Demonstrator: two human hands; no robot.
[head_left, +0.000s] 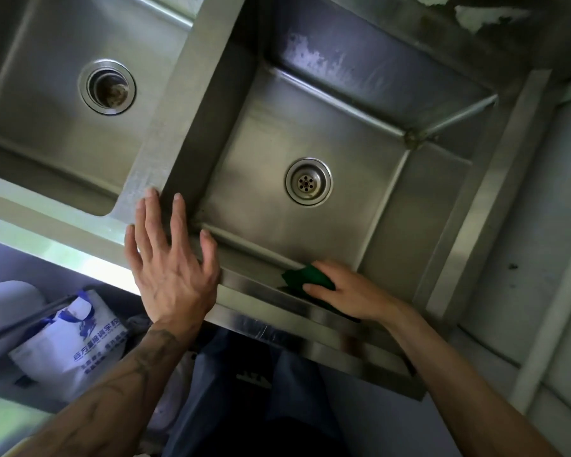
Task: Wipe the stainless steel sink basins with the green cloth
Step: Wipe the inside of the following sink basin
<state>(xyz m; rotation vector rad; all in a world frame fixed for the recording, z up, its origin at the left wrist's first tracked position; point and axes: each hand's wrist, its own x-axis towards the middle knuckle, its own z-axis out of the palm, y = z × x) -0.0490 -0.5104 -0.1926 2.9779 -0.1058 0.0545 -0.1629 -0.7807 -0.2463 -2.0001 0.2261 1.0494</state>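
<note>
Far left, below the sink: white bag (70, 341) w/ blue logo and blue Chinese characters, too blurred to read for sure. Above it, left basin (40, 103), stainless, w/ open round drain (107, 86) that has brownish muck inside. Steel divider (178, 94) runs between the 2 basins.

Left hand (168, 268) lies flat on the front rim at the near end of the divider, fingers straight and spread, thumb hanging over the right basin's near-left corner. It holds nothing.

Right basin (277, 133) has a strainer drain (308, 181) mid-floor and a whitish smear on the far wall.

Green cloth (305, 278) is at the right basin's near wall, just under the front rim, approx. midway along. Right hand (346, 291) has it in a grip, fingers curled over the top and thumb on the front, pressing it to the steel.

Far right: pale wall (524, 258), w/ peeling paint at top.
</note>
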